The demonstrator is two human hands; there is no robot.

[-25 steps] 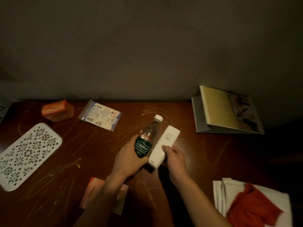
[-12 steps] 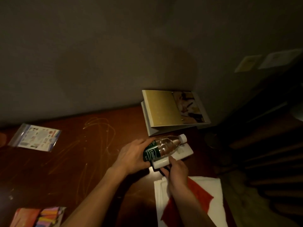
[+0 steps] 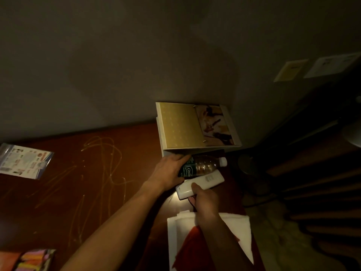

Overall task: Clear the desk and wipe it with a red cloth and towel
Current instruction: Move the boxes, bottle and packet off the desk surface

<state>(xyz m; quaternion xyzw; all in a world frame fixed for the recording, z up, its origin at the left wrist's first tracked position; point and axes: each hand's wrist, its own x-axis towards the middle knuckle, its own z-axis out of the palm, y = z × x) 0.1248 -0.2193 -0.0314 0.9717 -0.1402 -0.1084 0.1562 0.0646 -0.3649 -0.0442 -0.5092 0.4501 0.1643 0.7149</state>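
Your left hand (image 3: 169,174) grips the bottle (image 3: 203,166) at the table's (image 3: 82,184) two o'clock, right hand (image 3: 205,200) the white remote (image 3: 201,183) — smooth, light, likely slippery — hold mid-body.

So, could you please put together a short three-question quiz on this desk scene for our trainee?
1. True or false: the left hand grips the water bottle.
2. Which lies on the white towel? A) red cloth B) plastic packet C) open album
3. Fill in: the right hand holds a white ____.

Key: 1 true; 2 A; 3 remote. The remote lies just beside the bottle, near the desk's right end, in front of the album.
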